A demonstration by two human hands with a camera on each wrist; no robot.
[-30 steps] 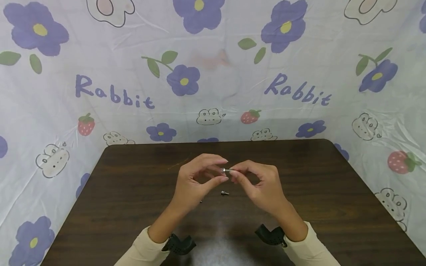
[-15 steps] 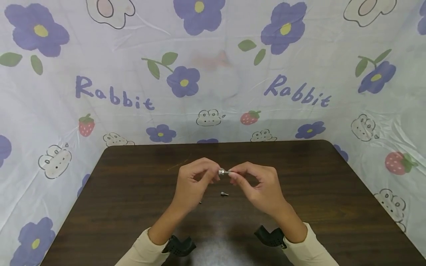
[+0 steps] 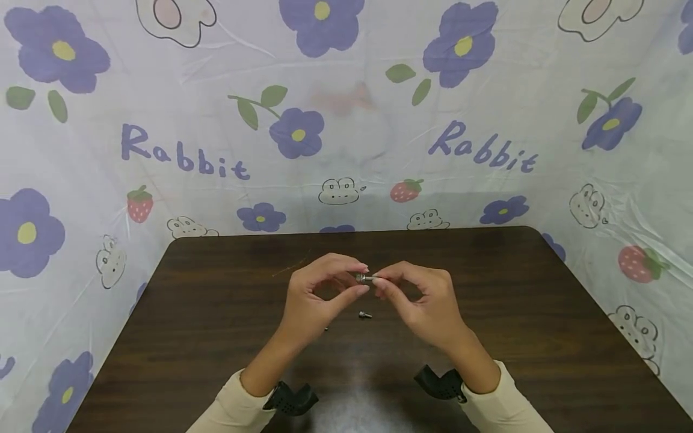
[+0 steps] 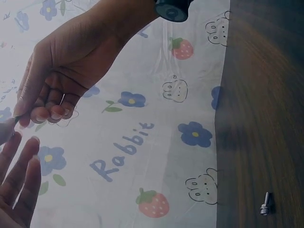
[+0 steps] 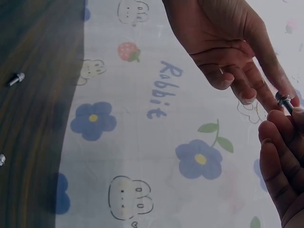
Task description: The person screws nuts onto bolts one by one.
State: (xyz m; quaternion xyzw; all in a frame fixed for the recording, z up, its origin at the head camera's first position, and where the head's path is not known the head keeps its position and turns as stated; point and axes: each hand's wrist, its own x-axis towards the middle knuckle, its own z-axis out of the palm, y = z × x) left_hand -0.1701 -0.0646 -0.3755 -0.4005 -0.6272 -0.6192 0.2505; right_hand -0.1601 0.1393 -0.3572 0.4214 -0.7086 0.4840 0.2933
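My right hand [image 3: 428,297] pinches the shank of a small silver bolt [image 3: 366,278] between thumb and forefinger. The bolt's wider head end points left, toward my left hand [image 3: 319,288]. There the left thumb and forefinger are spread apart, one below and one above the head; whether another left finger touches it I cannot tell. In the right wrist view the bolt head [image 5: 282,98] shows close to the left fingertips. A second bolt [image 3: 365,315] lies on the dark wooden table [image 3: 216,337] below the hands.
Another small metal piece [image 3: 326,329], partly hidden, lies beside the left wrist. A patterned cloth [image 3: 346,150] hangs behind and at both sides of the table. Black wrist mounts [image 3: 295,399] sit on both forearms.
The left thumb and fingers were spread, then closed on the bolt head half a second ago, and have parted again. The right hand keeps its pinch with almost no movement.
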